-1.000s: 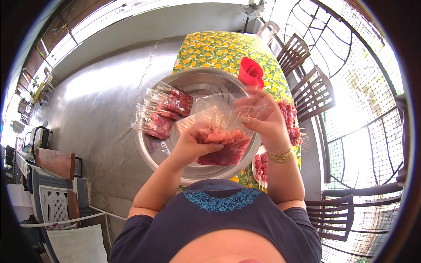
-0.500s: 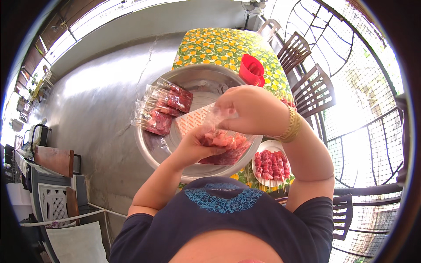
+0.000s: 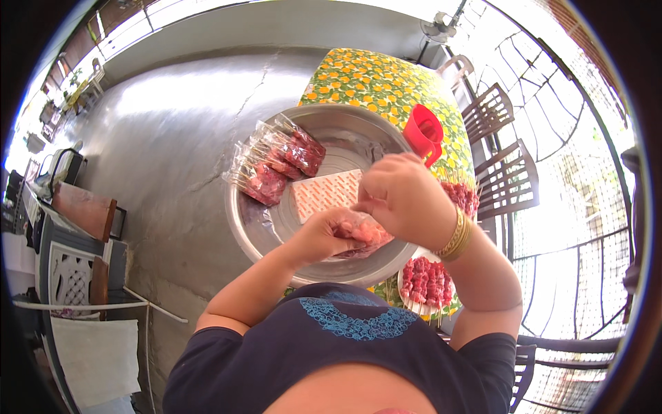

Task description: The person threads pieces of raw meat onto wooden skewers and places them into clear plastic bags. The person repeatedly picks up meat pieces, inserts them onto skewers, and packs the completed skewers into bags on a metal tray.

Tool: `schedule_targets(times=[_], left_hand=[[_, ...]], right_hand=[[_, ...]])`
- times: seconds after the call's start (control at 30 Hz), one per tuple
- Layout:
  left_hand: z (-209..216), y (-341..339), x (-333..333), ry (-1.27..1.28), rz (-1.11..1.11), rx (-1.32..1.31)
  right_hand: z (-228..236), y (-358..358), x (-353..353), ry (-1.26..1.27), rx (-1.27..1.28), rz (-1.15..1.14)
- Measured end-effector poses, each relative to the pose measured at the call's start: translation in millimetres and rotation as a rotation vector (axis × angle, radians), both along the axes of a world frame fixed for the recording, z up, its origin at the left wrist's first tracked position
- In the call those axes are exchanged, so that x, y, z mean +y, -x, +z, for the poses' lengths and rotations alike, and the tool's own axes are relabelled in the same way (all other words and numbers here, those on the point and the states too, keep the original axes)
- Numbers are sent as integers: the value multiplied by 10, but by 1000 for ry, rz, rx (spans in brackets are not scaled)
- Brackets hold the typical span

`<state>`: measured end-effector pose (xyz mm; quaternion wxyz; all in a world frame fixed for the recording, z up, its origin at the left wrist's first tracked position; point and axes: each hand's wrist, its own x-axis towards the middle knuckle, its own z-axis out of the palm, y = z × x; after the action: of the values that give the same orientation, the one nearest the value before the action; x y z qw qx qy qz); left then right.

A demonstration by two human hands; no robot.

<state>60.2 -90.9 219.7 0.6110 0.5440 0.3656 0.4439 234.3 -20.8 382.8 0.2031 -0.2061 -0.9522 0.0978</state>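
Observation:
Over the wide metal basin (image 3: 241, 238), my left hand (image 3: 323, 234) is closed round a clear plastic bag of raw meat (image 3: 369, 234). My right hand (image 3: 403, 196) is closed at the upper end of the same bag, its fingers pinched together. Beneath my hands, a stack of patterned plastic pouches (image 3: 327, 193), white with orange marks, lies in the basin. Along the basin's left side rest several bagged bundles of meat skewers (image 3: 276, 162), stick ends pointing outward over the rim. A gold bracelet circles my right wrist.
A red plastic pitcher (image 3: 420, 131) stands on the lemon-print tablecloth (image 3: 376, 79) beyond the basin. A white plate with raw meat skewers (image 3: 426, 283) sits at the near right; more skewers (image 3: 460, 199) lie beyond my right forearm. Dark slatted chairs (image 3: 507, 181) line the right side.
My right hand has drawn in against the bag, and the bag's top is now gathered in its fingers. The whole view has shifted slightly, uncovering more of the patterned pouches.

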Motion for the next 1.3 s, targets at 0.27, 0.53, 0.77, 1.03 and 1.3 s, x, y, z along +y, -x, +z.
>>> schedule_targets(times=[0.27, 0.53, 0.77, 1.03, 1.3], left_hand=[[-470, -11, -69, 20, 63, 49], [-786, 131, -77, 95, 157, -198], [-1105, 239, 705, 5, 254, -256], [-1546, 861, 2358, 193, 442, -225], [-1746, 1284, 2855, 66, 770, -29]], right_hand=[[-104, -492, -183, 441, 872, -198], [-1561, -919, 252, 1021, 414, -173], [-2752, -342, 938, 1466, 380, -169], [-3178, 546, 2931, 1187, 383, -232], [-3834, 1239, 3364, 678, 598, -648]])
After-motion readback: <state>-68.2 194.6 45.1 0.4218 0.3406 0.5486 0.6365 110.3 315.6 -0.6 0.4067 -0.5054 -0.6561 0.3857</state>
